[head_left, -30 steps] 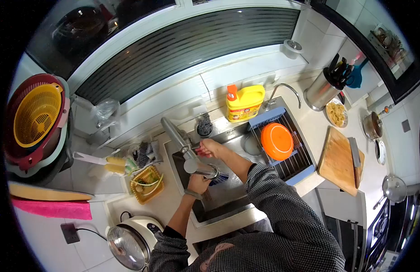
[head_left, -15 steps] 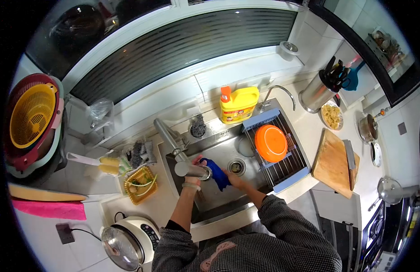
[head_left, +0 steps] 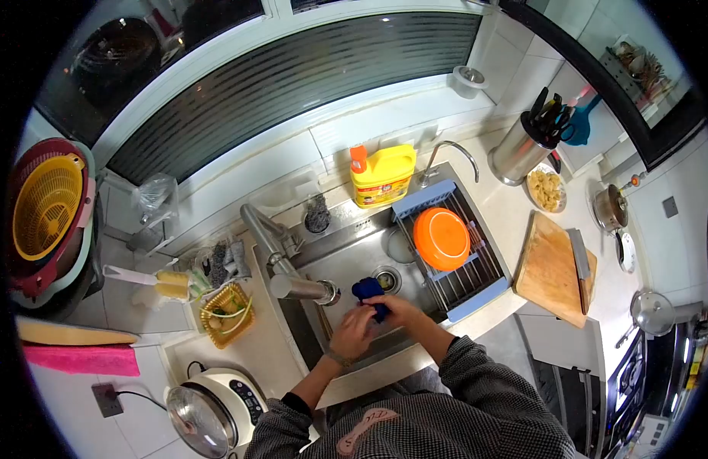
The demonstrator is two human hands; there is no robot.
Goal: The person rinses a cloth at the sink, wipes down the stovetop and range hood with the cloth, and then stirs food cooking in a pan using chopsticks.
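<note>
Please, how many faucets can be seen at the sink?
2: a thick faucet left of the blue item, and a thin curved faucet beside the yellow jug.

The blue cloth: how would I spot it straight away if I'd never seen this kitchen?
Find the metal sink below the window. Inside it, just left of the round drain, the blue cloth is bunched at the right hand. Its deep, dark blue sets it apart from the paler blue ends of the rack.
</note>
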